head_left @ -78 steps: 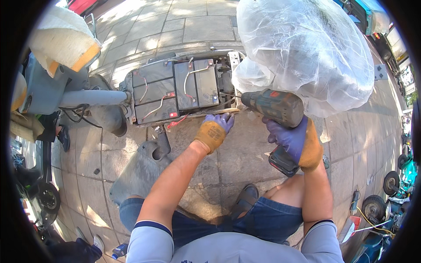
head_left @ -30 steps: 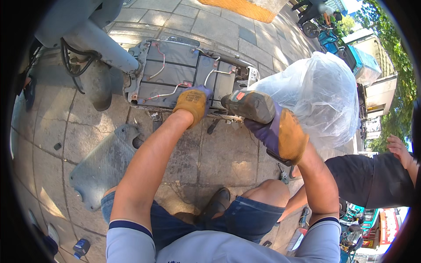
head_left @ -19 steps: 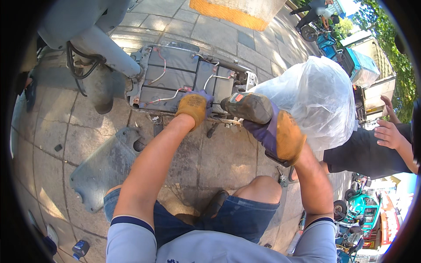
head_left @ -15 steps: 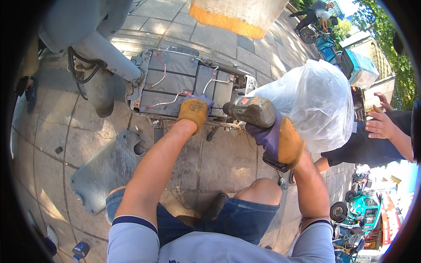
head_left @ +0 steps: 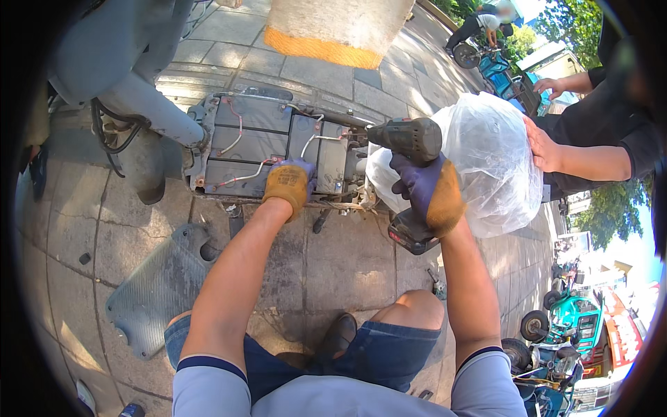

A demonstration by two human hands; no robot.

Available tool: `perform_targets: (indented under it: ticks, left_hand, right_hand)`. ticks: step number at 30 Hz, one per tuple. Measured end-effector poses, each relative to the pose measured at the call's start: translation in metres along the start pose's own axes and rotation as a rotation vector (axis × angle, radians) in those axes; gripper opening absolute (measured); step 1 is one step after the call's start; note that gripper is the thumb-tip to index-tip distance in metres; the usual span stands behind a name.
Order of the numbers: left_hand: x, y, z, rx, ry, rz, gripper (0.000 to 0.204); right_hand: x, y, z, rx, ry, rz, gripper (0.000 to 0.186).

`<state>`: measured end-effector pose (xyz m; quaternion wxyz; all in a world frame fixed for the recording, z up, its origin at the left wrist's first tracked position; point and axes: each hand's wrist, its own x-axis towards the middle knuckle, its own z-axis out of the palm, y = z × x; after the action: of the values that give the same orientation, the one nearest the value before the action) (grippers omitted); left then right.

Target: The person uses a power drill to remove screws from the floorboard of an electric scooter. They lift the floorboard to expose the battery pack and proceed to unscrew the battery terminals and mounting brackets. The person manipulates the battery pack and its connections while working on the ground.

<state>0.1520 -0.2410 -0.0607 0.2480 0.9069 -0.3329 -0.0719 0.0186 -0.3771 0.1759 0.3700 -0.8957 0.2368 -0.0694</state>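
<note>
Just beyond the left hand (head_left: 287, 182) lay the open battery compartment (head_left: 274, 142) of a scooter, dark battery blocks side by side with red and white wires (head_left: 240, 174) looping over their tops. That left hand, in an orange-and-purple work glove, pressed down on the near edge of the batteries, fingers curled together over the rim; whether they pinched anything underneath could not be made out. To its right, well apart from it, the right hand (head_left: 427, 194) in a matching glove was clamped tight round the grip of a cordless drill (head_left: 406, 142), the dark body pointing left toward the batteries and its red-trimmed battery pack (head_left: 410, 236) hanging below the hand. Right behind the drill sat a big clear plastic bag (head_left: 486, 160), bulging and crinkled. On the far side of that bag, another person's hand (head_left: 542, 146) rested flat against the plastic, dark sleeve (head_left: 611, 149) trailing off to the right. Down and to the left of the left forearm, a grey ribbed floor panel (head_left: 160, 292) lay on the paving stones (head_left: 347, 257). Near the person's knee, below both hands, a dark shoe (head_left: 338, 335) rested on the pavement. Far up beyond the batteries stood a white post with an orange band (head_left: 333, 31).
</note>
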Motion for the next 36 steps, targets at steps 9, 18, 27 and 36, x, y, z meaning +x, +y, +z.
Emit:
perform_targets:
  ticks: [9, 18, 27, 36]
  left_hand:
    - [0.002, -0.005, 0.002, -0.027, 0.003, 0.023, 0.020]
    - [0.005, -0.017, 0.008, -0.053, 0.007, 0.026, 0.020]
    - [0.004, -0.009, 0.004, -0.124, 0.003, -0.011, 0.020]
    - [0.011, -0.008, -0.001, -0.092, -0.038, -0.067, 0.022]
  right_hand:
    - [0.016, 0.012, -0.006, -0.034, 0.003, 0.052, 0.034]
    - [0.029, 0.008, -0.008, 0.042, -0.034, 0.073, 0.030]
    - [0.052, 0.005, -0.013, 0.169, -0.037, 0.256, 0.034]
    - [0.046, 0.007, 0.009, -0.489, -0.193, -0.413, 0.037]
